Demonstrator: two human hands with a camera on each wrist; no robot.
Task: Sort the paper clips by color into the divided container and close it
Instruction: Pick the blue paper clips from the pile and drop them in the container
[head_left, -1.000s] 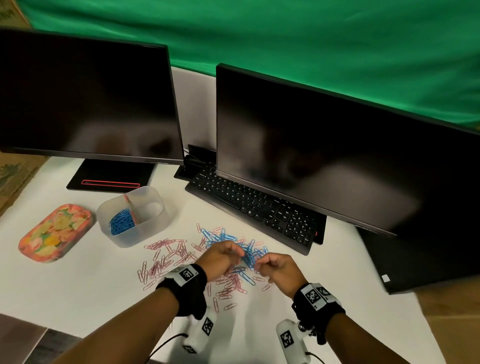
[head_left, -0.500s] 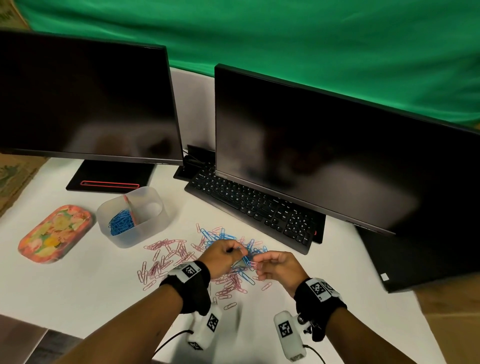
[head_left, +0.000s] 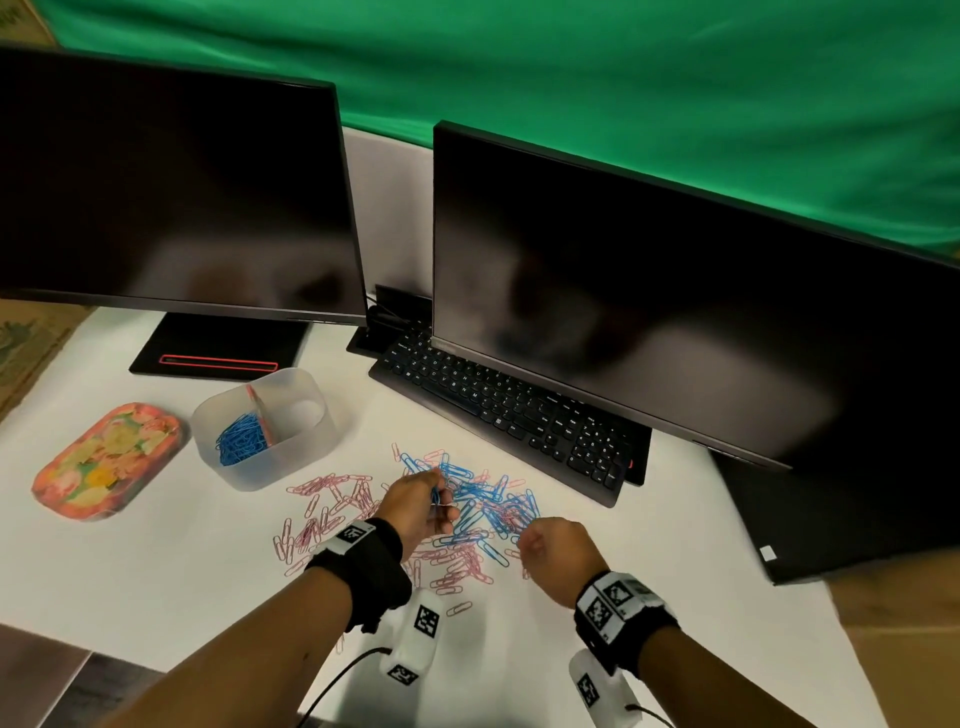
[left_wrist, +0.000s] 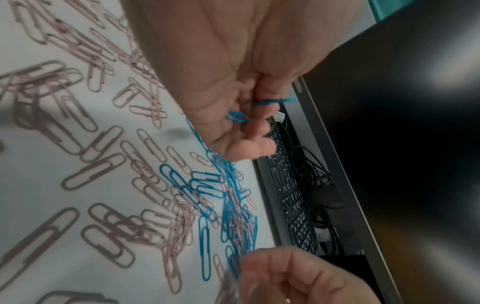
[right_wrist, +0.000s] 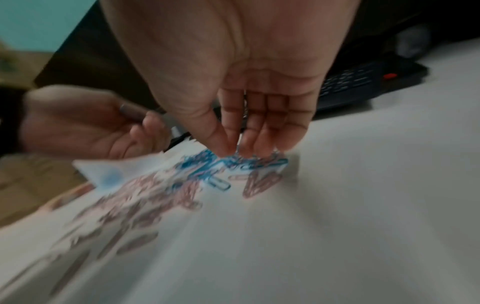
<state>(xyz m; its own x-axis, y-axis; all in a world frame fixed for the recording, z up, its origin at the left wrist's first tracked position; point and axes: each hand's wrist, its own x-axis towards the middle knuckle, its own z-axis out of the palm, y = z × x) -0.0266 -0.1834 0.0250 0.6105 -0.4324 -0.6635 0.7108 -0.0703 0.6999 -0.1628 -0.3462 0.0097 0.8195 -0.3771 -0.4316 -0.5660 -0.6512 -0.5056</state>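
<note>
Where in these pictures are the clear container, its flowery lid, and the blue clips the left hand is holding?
clear container (head_left: 291, 457): head view, front wall.
flowery lid (head_left: 106, 460): head view, middle of its top.
blue clips (left_wrist: 236, 118): left wrist view, loop in the left hand (left_wrist: 233, 82), point on the palm.

An office desk is indicated: two dark monitors (head_left: 176, 176) (head_left: 649, 312) and a black keyboard (head_left: 509, 410) are set on a white table (head_left: 130, 582), backed by green cloth (head_left: 571, 67).

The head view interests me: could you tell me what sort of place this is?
Probably an office desk set up for recording: two dark monitors and a black keyboard stand on a white tabletop, with a green cloth backdrop hung behind.
</note>
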